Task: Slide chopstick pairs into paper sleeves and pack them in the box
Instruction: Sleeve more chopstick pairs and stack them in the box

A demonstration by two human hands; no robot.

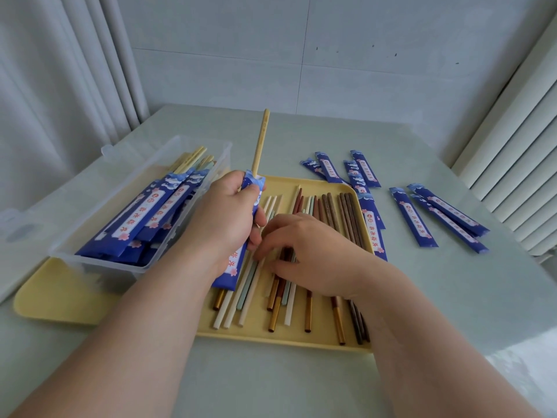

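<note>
- So, left hand (229, 212) is wrapped round a blue paper sleeve (254, 184), one bamboo chopstick (261, 140) poking out its top, above the fist.
- Right hand (310, 254) rests bent-fingered on the loose chopsticks (334, 212) in the yellow tray (301, 336); can't tell if it's pinching one.
- Clear box (99, 267) of filled sleeves sits just left.

Deep blue paper sleeves (413, 218) carry white wave shapes, pink blossoms and a white strip of red characters. The pale yellow tray (301, 337) holds chopsticks (331, 211) in cream, mint green, reddish brown and dark brown, some gold-ended. Clear box (105, 265); pale grey-green worktop (452, 297).
</note>
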